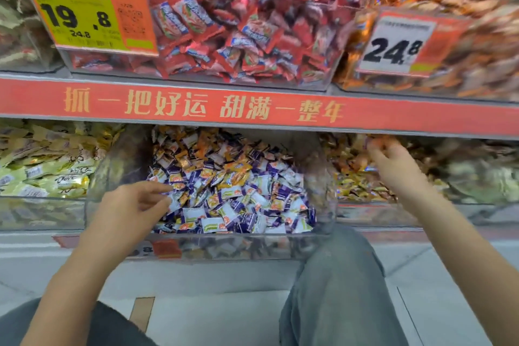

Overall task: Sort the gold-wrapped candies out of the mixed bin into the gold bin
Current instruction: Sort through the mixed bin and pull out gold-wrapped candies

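The mixed bin (323, 177), a clear plastic box on the lower shelf, holds several purple-and-white candies with gold and orange ones (213, 154) toward the back. My left hand (134, 205) reaches into its left front corner and pinches a purple-and-white candy (172, 202) between thumb and fingers. To the right stands the gold bin (354, 177), full of gold and orange wrappers. My right hand (387, 157) is over it under the shelf edge, blurred, fingers curled; something orange shows at the fingertips, but a grip is not plain.
A bin of pale gold Dove candies (47, 171) sits left of the mixed bin. A red shelf strip (252, 109) overhangs the lower bins. Above it are bins of red candies (238, 22) and orange ones (449, 50). My knee (337, 275) rises before the mixed bin.
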### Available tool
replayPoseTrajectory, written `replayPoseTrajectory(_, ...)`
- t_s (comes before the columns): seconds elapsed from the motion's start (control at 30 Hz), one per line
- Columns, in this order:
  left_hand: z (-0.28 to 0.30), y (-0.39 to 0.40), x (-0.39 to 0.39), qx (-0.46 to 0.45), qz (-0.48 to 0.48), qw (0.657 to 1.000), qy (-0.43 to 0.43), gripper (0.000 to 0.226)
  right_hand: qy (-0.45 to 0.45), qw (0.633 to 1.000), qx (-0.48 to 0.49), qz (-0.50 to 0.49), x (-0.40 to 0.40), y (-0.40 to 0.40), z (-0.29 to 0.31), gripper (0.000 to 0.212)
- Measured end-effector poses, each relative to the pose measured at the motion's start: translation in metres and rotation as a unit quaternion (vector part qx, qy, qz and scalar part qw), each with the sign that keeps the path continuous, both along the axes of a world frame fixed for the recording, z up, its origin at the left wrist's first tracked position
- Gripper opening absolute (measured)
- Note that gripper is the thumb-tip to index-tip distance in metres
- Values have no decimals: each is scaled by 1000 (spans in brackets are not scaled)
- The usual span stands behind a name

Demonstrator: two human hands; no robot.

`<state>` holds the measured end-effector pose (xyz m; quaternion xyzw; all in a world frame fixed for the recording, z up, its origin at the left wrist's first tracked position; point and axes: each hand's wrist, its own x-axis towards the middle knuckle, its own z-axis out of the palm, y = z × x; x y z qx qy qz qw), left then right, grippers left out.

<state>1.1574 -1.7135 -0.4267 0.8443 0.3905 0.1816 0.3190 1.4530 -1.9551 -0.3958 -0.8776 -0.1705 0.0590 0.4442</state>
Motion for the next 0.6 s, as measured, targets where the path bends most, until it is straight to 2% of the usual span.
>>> replayPoseTrajectory(0.1, 2, 0, -5, 9, -5, 1000, -5, 12, 40, 997, -64, 22, 13, -5, 0, 45)
replayPoseTrajectory(0.17, 2, -1, -10, 14, -12, 1000, -18, 19, 53, 996, -72, 20, 11, -12, 3, 53)
replayPoseTrajectory(0.23, 2, -2, -15, 28, -18, 999, -16, 22, 25, 998, -54, 36, 3, -17, 5, 49)
replayPoseTrajectory(0.33, 3, -1, -20, 35, -31, 999, -26, 27, -71, 991, 5, 111, -31, -12, 7, 27)
replayPoseTrajectory(0.47, 7, -3, -28, 29, -17, 996, -87, 25, -148, 955, 41, 255, -95, 22, 12, 19)
replayPoseTrajectory(0.57, 7, -8, -41, 18, 12, 990, -137, 26, -185, 902, -40, 388, -117, 71, 6, 9)
replayPoseTrajectory(0.6, 5, -10, -46, 14, 16, 989, -143, 23, -172, 877, -69, 444, -122, 90, 4, 12)
